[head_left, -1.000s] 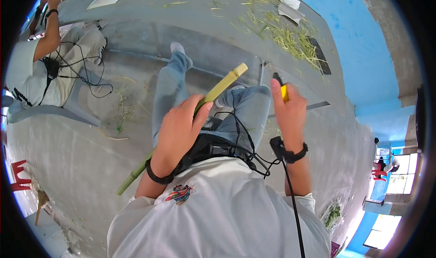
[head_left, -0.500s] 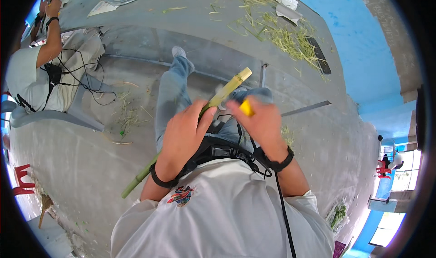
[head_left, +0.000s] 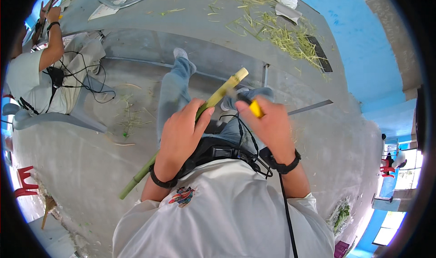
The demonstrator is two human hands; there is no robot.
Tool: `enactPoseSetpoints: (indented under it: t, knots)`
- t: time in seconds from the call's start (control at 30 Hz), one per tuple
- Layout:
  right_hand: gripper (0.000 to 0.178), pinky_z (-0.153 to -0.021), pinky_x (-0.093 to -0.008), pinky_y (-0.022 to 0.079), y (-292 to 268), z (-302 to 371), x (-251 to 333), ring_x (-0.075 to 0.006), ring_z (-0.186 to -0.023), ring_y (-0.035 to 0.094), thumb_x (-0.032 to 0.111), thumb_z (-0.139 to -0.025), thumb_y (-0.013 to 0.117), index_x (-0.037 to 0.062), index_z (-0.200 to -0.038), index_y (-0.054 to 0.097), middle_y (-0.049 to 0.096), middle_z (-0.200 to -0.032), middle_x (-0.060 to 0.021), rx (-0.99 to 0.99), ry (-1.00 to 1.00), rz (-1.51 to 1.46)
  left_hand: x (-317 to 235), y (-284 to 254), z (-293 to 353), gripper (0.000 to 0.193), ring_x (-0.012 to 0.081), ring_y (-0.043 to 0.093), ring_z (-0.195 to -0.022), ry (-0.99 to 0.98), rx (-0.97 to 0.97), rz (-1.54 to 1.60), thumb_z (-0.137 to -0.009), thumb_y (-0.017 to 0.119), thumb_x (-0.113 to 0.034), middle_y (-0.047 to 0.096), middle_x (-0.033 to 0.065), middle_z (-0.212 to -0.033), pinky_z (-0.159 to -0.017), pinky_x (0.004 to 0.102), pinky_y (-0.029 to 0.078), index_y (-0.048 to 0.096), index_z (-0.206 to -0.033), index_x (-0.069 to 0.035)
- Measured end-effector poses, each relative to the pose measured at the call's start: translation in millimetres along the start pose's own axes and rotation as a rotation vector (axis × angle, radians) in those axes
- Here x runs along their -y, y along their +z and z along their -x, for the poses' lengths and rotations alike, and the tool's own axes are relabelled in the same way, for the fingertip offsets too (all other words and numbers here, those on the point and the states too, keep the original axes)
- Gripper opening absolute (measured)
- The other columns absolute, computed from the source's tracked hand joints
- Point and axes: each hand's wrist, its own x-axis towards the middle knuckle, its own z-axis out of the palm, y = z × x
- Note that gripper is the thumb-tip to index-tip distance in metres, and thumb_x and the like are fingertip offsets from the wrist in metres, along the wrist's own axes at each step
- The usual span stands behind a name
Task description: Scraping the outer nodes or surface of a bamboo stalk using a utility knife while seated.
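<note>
A long green bamboo stick [head_left: 141, 175] slants across my lap, passing beneath my left wrist. Its upper end is scraped to a pale yellow. My left hand [head_left: 182, 127] is wrapped round it just below that scraped part. In my right hand [head_left: 269, 124] is a yellow-handled knife [head_left: 256, 108], gripped in a fist. The knife's blade is smeared by motion and lies close to the pale part of the bamboo; whether it touches cannot be made out.
Ahead is a grey table [head_left: 181, 24] with pale green shavings [head_left: 290, 42], a hand saw frame [head_left: 127, 4], crumpled paper [head_left: 288, 6] and a dark flat object [head_left: 320, 54]. A co-worker [head_left: 34, 74] sits at the left on a grey chair [head_left: 68, 119]. Cables hang by my waist.
My right hand with the knife has shifted a little to the right, away from the bamboo. The bamboo and my left hand have barely moved.
</note>
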Motion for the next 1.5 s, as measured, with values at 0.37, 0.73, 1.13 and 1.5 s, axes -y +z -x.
enactPoseSetpoints:
  t: [0.37, 0.73, 1.13, 1.5]
  knots:
    - [0.055, -0.049, -0.0466, 0.045, 14, 5, 6, -0.0412, -0.055, 0.059, 0.055, -0.087, 0.070, 0.0058, -0.069, 0.056, 0.057, -0.056, -0.0179, 0.188, 0.016, 0.103, -3, 6, 0, 0.031, 0.0437, 0.065, -0.085, -0.018, 0.009, -0.026, -0.099, 0.062, -0.030, 0.067, 0.0230, -0.090, -0.070, 0.0439, 0.049, 0.062, -0.106, 0.000]
    - [0.055, -0.047, -0.0360, 0.035, -32, -11, -25, -0.0221, -0.048, 0.039, 0.045, -0.094, 0.070, 0.0009, -0.069, 0.048, 0.043, -0.053, -0.0124, -0.236, 0.210, 0.047, 6, -7, 9, 0.035, 0.0408, 0.061, -0.073, -0.083, 0.075, 0.030, -0.100, 0.061, -0.033, 0.063, 0.0232, -0.081, -0.066, 0.0399, 0.047, 0.062, -0.105, 0.001]
    - [0.036, -0.052, -0.0274, 0.036, -14, -20, -15, -0.0110, -0.058, 0.044, 0.037, -0.094, 0.071, 0.0009, -0.099, 0.066, 0.052, -0.066, -0.0005, -0.138, 0.097, -0.359, -1, -9, 4, 0.039, 0.0162, 0.053, -0.064, -0.042, 0.277, 0.183, -0.106, 0.048, -0.034, 0.057, 0.0072, -0.070, -0.063, 0.0310, 0.044, 0.066, -0.108, 0.001]
    - [0.035, -0.052, -0.0266, 0.033, -18, -19, -14, -0.0063, -0.059, 0.039, 0.036, -0.097, 0.067, 0.0021, -0.089, 0.064, 0.046, -0.063, 0.0028, 0.080, 0.297, -0.642, -4, 0, 3, 0.038, 0.0157, 0.053, -0.065, 0.068, 0.225, 0.152, -0.106, 0.047, -0.034, 0.058, 0.0067, -0.070, -0.063, 0.0309, 0.044, 0.065, -0.105, -0.001]
